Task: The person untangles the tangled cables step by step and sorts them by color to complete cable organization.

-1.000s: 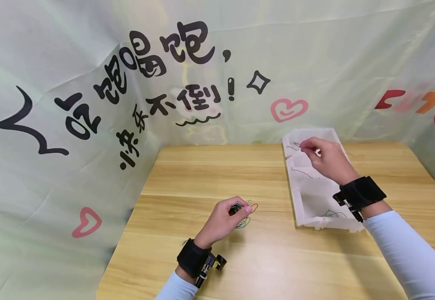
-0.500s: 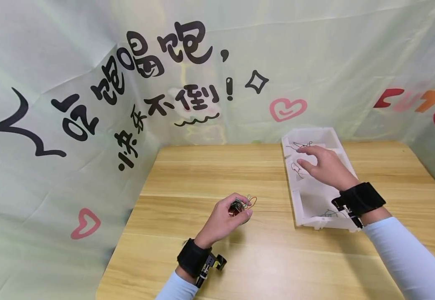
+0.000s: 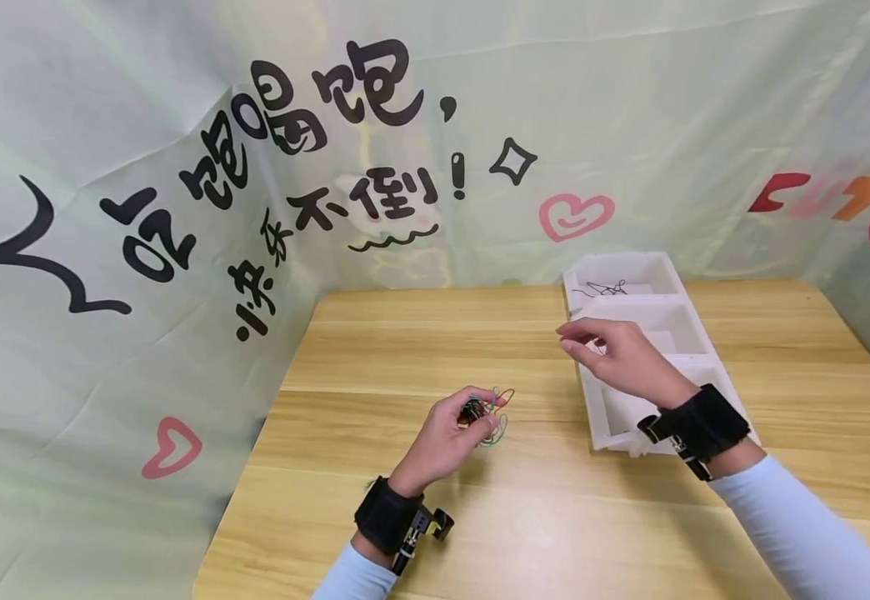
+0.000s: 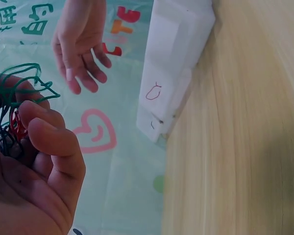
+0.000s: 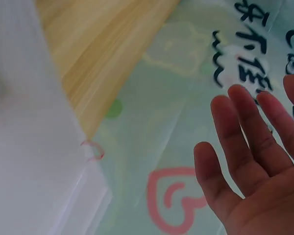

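My left hand (image 3: 446,433) holds a tangled bundle of thin rubber bands (image 3: 472,412), green, red and black, above the table. Green loops (image 4: 36,81) stick out past its curled fingertips in the left wrist view. My right hand (image 3: 622,354) hovers over the left edge of the white divided tray (image 3: 591,408), fingers apart and nothing visible between them. Several black bands (image 3: 611,289) lie in the tray's far compartment. A red band (image 5: 102,152) hangs at the tray's edge in the right wrist view. My right hand and forearm hide part of the middle and near compartments.
The wooden table (image 3: 405,350) carries the tray at its right side. A printed fabric backdrop (image 3: 480,242) stands along the back and sides. Black straps with small cameras (image 3: 386,517) circle both wrists.
My right hand pinched a black band over the far compartment, let it go there, then drew nearer and left across the tray. My left hand stays in place with its bundle.
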The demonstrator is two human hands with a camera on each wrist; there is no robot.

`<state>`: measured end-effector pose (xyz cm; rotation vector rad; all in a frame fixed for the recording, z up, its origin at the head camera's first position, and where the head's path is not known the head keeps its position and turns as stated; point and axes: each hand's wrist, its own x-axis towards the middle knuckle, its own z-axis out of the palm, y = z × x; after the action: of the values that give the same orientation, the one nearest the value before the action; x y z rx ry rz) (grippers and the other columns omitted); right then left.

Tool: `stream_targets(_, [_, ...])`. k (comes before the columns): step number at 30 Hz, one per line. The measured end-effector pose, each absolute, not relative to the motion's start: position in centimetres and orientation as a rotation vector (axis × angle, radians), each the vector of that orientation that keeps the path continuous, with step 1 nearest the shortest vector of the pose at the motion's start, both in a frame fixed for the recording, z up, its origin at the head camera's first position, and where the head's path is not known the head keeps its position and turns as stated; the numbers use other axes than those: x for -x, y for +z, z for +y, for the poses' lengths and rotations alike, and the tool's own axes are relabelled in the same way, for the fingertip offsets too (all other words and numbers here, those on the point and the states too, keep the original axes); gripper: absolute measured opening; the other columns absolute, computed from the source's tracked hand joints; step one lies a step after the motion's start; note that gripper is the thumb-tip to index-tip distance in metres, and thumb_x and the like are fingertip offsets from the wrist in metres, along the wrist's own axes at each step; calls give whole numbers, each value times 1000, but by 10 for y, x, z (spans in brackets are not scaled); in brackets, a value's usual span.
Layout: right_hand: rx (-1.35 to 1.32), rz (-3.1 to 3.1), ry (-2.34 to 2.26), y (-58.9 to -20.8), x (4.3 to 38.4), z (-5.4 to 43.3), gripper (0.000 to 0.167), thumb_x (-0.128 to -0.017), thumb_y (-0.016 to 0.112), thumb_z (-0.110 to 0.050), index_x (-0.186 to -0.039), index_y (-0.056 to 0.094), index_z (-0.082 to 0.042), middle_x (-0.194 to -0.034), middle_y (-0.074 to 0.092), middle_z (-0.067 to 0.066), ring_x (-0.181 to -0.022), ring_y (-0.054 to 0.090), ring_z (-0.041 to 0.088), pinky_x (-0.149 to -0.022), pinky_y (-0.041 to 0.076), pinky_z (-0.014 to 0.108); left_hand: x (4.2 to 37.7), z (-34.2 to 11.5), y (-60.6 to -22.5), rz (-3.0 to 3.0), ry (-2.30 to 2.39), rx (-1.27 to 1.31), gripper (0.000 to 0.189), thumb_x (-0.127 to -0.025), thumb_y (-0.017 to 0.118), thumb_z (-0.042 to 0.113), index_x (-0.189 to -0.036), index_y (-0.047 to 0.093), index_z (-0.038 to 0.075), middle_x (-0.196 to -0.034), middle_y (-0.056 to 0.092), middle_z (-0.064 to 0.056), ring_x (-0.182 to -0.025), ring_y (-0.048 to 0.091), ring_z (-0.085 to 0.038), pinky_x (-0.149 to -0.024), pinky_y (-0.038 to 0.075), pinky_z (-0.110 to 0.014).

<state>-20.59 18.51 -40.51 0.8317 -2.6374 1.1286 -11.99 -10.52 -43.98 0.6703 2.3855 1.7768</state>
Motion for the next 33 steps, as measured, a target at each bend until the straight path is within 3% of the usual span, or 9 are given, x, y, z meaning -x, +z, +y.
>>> stream_targets(5, [-898,-2632,1188,-404,194,172,19,-101,65,-19,-115,73,-8,-103,73,0,-95,66,13,-81,52,46,120,-104,-439,2371,1797,-656,23,-103,60,22,-126,66,17,-109,67,3,-79,58,-14,-66,48,-26])
stream_targets(15, [-1102,-2503,1229,-398,172,147,16,-98,69,-13,-113,74,-11,-104,73,-5,-92,65,7,-79,54,32,120,-103,-439,2383,1791,-642,22,-103,62,24,-124,66,20,-116,66,1,-84,60,-15,-72,49,-28])
stream_targets(20, [-1171,-2460,1283,-399,166,137,16,-96,71,-13,-112,74,-14,-102,72,-9,-93,65,6,-80,54,35,120,-103,-439,2378,1789,-647,21,-103,62,25,-122,67,19,-109,67,3,-78,58,-15,-67,46,-26])
stream_targets(27, [-1308,-2379,1360,-402,161,125,17,-95,73,-13,-112,74,-15,-101,71,-13,-90,65,7,-79,54,31,119,-105,-440,2364,1799,-672,20,-103,62,25,-122,66,18,-83,63,1,-69,53,-13,-63,42,-25])
stream_targets(33, [-1338,-2349,1375,-406,157,119,20,-93,76,-14,-113,74,-16,-97,69,-15,-84,63,6,-72,54,30,119,-104,-439,2362,1814,-680,18,-102,63,26,-117,67,16,-81,61,1,-67,51,-11,-61,41,-24])
